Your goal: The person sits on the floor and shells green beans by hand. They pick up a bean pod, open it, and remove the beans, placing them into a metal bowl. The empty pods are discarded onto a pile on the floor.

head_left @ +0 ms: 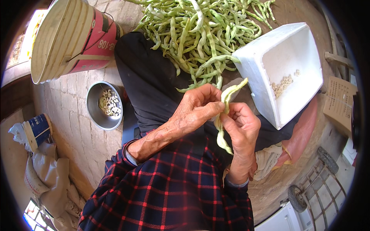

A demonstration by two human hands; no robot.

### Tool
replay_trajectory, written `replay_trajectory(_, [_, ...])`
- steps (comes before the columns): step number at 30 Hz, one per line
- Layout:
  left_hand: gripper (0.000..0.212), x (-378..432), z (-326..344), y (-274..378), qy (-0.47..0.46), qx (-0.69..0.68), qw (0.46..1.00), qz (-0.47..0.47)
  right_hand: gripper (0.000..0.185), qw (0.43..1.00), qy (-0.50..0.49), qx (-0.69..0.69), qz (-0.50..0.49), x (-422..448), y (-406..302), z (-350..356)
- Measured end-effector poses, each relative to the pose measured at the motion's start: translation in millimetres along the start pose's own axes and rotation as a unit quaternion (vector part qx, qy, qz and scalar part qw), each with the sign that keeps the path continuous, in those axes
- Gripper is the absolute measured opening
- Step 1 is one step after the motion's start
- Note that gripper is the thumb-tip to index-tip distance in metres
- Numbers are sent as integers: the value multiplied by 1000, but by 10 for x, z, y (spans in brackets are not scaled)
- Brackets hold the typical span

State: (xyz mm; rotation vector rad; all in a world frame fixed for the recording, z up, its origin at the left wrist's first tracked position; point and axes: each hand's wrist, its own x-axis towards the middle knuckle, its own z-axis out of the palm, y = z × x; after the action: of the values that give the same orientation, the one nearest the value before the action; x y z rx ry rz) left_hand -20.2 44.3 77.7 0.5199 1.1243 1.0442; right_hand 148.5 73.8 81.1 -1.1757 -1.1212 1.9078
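My left hand (199, 108) and my right hand (241, 124) both pinch one pale green bean pod (221, 132) in front of my lap, their fingertips nearly touching. The pod is twisted and its lower end hangs down. Beyond my hands lies a large heap of green bean pods (199, 37). To the right, a white foam box (255, 78) stands tilted, with pale shelled beans (281, 85) inside. On the left, a round metal bowl (105, 124) holds more whitish shelled beans (110, 104).
A large pink and cream plastic bucket (72, 43) stands at the upper left. Farther left are a small blue bucket (40, 128) and plastic sacks (52, 173). At right are a cardboard box (339, 104) and a wheeled metal cart (318, 184). My dark-trousered legs (144, 80) flank the pods.
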Motion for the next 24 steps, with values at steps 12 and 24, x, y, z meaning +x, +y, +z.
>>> replay_trajectory(12, [13,-17,-5,-59,-1,24,1000,18,19,987,-8,-105,-121,78,29,-66])
replay_trajectory(24, [14,-36,-18,-111,18,-53,998,32,11,991,37,102,-75,46,170,-55])
